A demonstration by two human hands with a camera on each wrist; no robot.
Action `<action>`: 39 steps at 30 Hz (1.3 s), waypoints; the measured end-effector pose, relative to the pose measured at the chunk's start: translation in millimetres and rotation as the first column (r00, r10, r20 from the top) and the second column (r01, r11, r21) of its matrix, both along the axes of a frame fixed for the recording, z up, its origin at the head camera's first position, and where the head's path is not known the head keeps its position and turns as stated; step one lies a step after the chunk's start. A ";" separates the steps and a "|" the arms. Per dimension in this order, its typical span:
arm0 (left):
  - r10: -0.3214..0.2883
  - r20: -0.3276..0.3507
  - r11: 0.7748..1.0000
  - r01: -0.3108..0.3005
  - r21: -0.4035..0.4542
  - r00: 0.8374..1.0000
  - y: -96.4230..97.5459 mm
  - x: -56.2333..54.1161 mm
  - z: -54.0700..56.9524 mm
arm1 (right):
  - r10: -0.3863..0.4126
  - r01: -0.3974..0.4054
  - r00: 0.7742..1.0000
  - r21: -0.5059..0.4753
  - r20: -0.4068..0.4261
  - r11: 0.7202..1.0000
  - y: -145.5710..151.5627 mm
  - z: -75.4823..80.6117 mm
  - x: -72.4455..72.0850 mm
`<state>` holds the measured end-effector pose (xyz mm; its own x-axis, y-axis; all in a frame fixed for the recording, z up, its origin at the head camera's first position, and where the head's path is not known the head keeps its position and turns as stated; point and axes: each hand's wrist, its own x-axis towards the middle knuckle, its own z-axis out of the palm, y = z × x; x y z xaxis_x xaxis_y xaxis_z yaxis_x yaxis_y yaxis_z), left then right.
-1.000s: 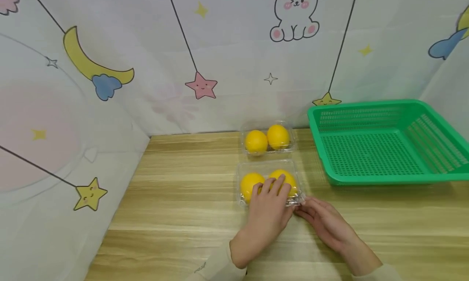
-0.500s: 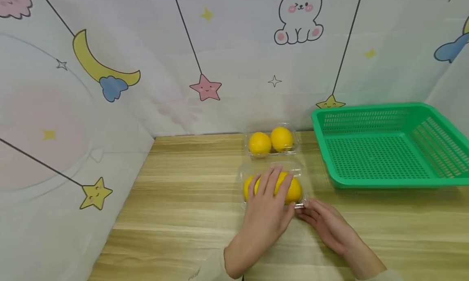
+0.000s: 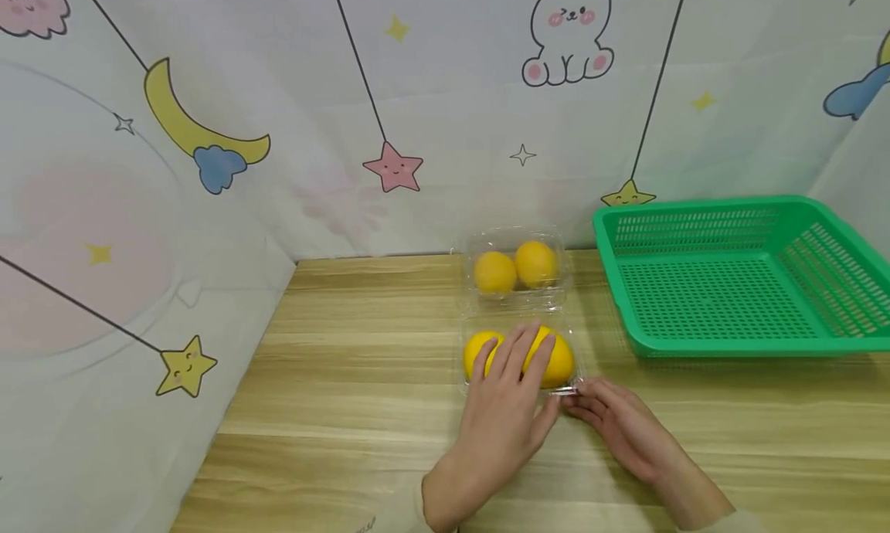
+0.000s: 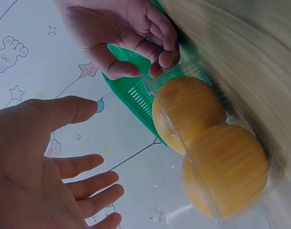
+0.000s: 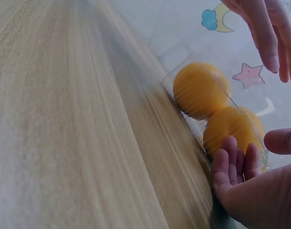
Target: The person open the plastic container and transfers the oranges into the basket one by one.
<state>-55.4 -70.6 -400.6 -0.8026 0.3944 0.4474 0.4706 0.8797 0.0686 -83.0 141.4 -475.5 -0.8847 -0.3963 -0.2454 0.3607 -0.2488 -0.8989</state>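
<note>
Two oranges [image 3: 558, 363] sit side by side in a clear plastic clamshell box [image 3: 566, 392] on the wooden table. Its transparent lid stands swung back and overlaps the far oranges in the head view. My left hand [image 3: 502, 417] hovers over the near oranges, fingers spread and relaxed; the left wrist view shows nothing in its palm. At the box's near right corner my right hand [image 3: 629, 432] pinches the rim between thumb and fingers. In the right wrist view, the right fingers [image 5: 222, 167] lie against the outside of the box beside an orange [image 5: 231, 126].
Behind the near box, against the printed cloth backdrop [image 3: 445, 93], two more oranges [image 3: 536, 263] lie in clear plastic. A large green mesh basket [image 3: 737, 344] stands at the right of the wooden table [image 3: 348, 394].
The near box's lid has swung up and back from over the oranges toward the far ones. My left hand has opened out slightly; the right stays at the corner.
</note>
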 end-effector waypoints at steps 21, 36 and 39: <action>0.036 0.153 0.998 -0.028 -0.051 0.988 -30.7 9.0 -20.7 | -0.034 0.032 0.997 0.037 0.063 0.999 -1.7 4.4 2.4; 0.027 0.272 0.999 -0.018 -0.034 0.962 -63.9 24.7 -36.9 | -0.002 -0.002 0.998 0.070 0.055 0.998 0.0 4.2 2.5; 0.009 0.269 1.000 -0.002 -0.025 0.963 -68.0 29.2 -37.4 | -0.001 -0.003 0.999 0.105 0.041 0.994 -0.4 5.9 3.6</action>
